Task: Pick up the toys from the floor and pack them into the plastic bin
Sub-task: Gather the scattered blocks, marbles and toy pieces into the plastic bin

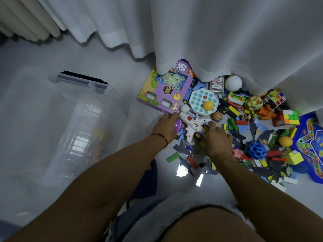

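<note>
A heap of toys covers the floor at centre right. My left hand (166, 125) curls around a purple ball (178, 126) beside the lower corner of a purple game box (166, 88). My right hand (216, 138) lies over small pieces next to a white toy plane (193, 126), its fingers touching the plane's tail end. What the right fingers grip is hidden. The clear plastic bin (57, 123) stands on the floor to the left, with a few items dimly seen through its wall.
White curtains (227, 37) hang over the back of the pile. A white octagonal peg board (203, 101) holds an orange ball. Cube puzzles (290, 117), a blue holed ball (257, 150), a blue star board (312, 145), card box and loose blocks lie right.
</note>
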Demonstrator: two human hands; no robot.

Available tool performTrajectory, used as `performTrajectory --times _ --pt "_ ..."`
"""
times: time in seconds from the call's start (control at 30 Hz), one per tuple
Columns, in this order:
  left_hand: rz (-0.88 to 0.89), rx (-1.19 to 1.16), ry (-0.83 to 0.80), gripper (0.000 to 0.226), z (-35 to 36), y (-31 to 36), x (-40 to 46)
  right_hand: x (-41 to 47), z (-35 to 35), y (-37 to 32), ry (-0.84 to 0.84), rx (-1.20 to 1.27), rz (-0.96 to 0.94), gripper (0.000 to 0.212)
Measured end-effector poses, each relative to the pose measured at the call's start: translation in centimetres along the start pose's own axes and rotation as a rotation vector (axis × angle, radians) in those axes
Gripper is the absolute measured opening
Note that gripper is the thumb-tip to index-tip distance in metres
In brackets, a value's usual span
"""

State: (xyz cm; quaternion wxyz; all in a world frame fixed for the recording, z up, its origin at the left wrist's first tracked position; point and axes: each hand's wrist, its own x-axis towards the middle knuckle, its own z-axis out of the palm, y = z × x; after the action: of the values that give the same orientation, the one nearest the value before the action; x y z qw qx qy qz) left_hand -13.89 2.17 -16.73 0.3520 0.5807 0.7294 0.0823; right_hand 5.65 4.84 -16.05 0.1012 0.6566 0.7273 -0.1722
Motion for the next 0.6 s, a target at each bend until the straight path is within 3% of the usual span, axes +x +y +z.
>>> performTrajectory --times 0.07,0.17,0.27,0.33,0.47,0.6 --pt "0.008 -0.012 0.037 0.061 -0.4 0.4 -0.3 0.1 0.0 1.0 0.032 0.04 -0.081 0.052" --pt "-0.022 -0.168 0.137 0.061 -1.7 1.3 -2.3 -1.0 -1.6 1.8 -0.003 0.349 -0.167 0.067" --pt "-0.085 -0.485 0.277 0.061 -4.2 2.5 -6.1 -4.2 -5.1 1.3 0.009 0.695 -0.063 0.048" --pt "-0.115 -0.67 0.324 0.059 -6.5 2.9 -9.2 -6.5 -6.8 0.9 -0.024 0.876 0.054 0.046" --pt "-0.118 -1.079 0.449 0.042 -12.3 2.5 -17.0 -10.5 -11.9 -3.3 -0.22 1.337 0.159 0.04" --pt "-0.172 -1.294 0.641 0.038 -16.7 -2.1 -23.8 -11.5 -16.1 -11.6 -0.487 1.516 0.025 0.022"
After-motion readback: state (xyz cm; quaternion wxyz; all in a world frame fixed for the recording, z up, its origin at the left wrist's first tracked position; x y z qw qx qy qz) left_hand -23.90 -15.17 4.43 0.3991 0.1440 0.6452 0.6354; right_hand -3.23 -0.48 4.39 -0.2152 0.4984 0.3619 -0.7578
